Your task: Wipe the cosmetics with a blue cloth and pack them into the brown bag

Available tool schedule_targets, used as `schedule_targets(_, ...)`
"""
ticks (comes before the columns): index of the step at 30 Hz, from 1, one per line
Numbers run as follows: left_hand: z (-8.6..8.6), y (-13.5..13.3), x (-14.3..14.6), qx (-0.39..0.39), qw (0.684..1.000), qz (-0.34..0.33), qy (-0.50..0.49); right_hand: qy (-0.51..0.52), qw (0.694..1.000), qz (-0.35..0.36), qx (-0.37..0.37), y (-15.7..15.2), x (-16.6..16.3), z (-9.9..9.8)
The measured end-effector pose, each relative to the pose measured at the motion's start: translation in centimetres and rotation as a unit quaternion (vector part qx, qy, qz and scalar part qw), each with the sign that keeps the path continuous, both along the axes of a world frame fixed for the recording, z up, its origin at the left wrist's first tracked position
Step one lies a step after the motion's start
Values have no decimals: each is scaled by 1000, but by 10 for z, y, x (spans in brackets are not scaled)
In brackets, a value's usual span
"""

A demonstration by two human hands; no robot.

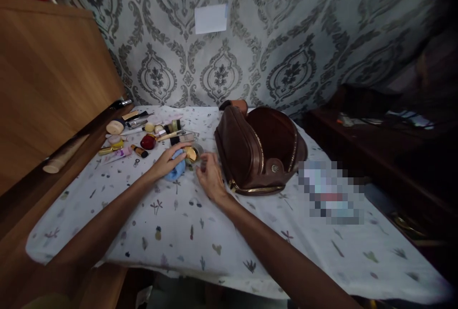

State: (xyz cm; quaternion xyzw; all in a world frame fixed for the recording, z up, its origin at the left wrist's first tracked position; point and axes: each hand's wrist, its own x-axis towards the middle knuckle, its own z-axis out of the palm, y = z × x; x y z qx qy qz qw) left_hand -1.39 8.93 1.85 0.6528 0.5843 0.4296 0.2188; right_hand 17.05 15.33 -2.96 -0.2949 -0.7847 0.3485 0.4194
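My left hand [171,160] is closed around a small round container with a shiny gold lid [192,154]. A light blue cloth [176,171] is bunched under the same hand. Just right of the container, my right hand [211,175] has its fingers bent and apart, with nothing visible between them; whether a fingertip touches the container I cannot tell. A brown leather bag [238,149] stands beyond my right hand, its gold zip undone and its dark inside showing.
Several cosmetics lie at the left: a dark red round case [148,141], a pink-and-white tube [117,155], a round beige-topped jar [115,126]. A wooden cabinet [46,85] borders the left side. A blurred-out item [331,194] lies right of the bag on the patterned tablecloth [171,237].
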Motion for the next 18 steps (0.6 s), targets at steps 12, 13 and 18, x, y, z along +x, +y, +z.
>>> schedule_targets(12,0,-13,-8,-64,990,-92,-85,-69,987,134,63,10,10,12)
schedule_targets(13,3,-14,-9,-74,991,-86,-67,-73,987,126,68,11,10,13)
schedule_targets(18,24,-24,-19,-158,979,-86,98,-99,990,74,73,11,10,11)
